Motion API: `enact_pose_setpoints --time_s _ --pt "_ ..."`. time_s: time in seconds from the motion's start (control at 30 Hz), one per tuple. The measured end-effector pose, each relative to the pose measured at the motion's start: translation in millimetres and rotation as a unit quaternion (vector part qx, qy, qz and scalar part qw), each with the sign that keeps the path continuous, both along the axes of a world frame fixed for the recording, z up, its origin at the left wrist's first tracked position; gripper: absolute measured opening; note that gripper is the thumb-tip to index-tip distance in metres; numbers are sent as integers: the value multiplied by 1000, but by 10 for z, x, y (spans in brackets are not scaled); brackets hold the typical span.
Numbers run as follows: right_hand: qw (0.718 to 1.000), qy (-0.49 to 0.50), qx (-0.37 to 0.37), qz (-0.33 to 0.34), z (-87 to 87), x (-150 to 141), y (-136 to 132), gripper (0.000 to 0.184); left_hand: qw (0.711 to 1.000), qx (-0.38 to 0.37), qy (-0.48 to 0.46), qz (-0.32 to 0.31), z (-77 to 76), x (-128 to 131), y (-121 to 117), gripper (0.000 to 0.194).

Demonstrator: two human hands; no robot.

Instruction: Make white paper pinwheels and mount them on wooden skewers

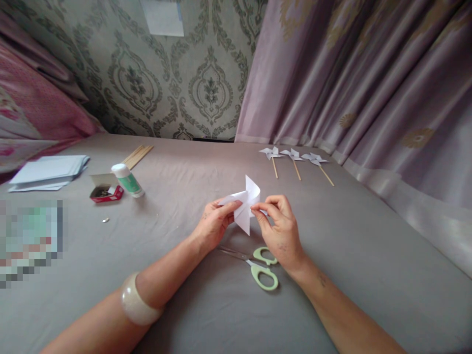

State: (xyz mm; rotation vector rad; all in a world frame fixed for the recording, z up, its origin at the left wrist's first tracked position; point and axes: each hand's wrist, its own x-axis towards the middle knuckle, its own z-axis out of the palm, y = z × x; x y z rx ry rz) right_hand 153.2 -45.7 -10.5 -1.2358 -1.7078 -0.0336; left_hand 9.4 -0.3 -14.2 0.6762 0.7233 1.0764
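Observation:
A white paper pinwheel (242, 220) with curled blades is held up above the table in front of me. My left hand (217, 219) grips it from the left, thumb on the front and fingers behind. Close to the pinwheel's centre, my right hand (278, 221) has thumb and index finger pinched together; whatever tiny thing is between them is too small to make out. Scissors with light green handles (264, 279) lie partly spread on the cloth just below both hands, blades toward the left.
Three finished-looking pinwheels on sticks (294, 155) lie at the back right. On the left are a paper stack (47, 172), wooden sticks (139, 156), a white-and-green glue stick (128, 181), an open red box of small metal pieces (106, 194) and a small shiny piece (105, 220).

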Motion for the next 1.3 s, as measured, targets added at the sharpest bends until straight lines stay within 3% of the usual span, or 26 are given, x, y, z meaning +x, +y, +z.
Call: enact_pose_setpoints --time_s 0.5,1.3 --pt "999 25 -11 -32 2 -14 -5 9 999 25 -9 -26 24 4 -29 25" --pt "998 50 -19 -14 10 -10 7 9 998 53 -12 -40 22 -2 -32 21"
